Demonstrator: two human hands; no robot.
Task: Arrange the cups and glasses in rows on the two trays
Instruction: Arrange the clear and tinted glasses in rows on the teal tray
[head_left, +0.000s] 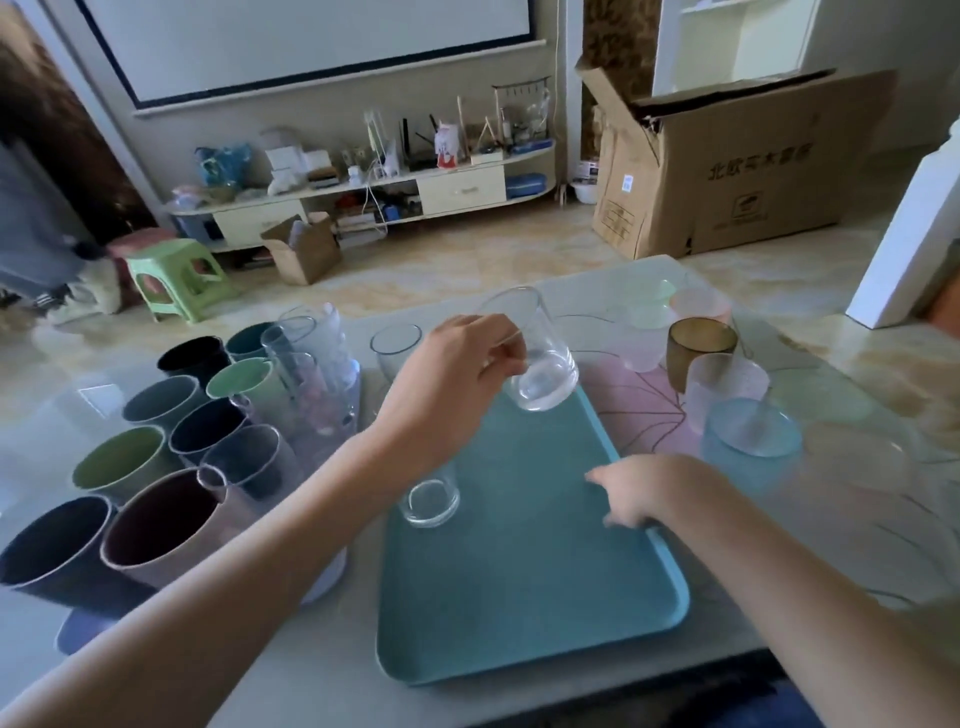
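A teal tray (524, 587) lies on the table in front of me. My left hand (447, 384) pinches a clear glass (540, 358) by its rim and holds it tilted above the tray's far end. A second clear glass (431, 499) stands on the tray's left side, partly hidden by my left forearm. My right hand (644, 493) rests on the tray's right edge with fingers loosely curled, holding nothing. Another clear glass (395, 348) stands just beyond the tray. On the left, several coloured cups (156, 467) crowd a second tray (78, 631).
Right of the teal tray stand a blue cup (748, 441), a frosted cup (724, 384), an amber cup (698, 345) and pale cups (675, 306). A cluster of tall glasses (311, 374) sits at left. Beyond the table are a cardboard box (737, 171) and a green stool (176, 275).
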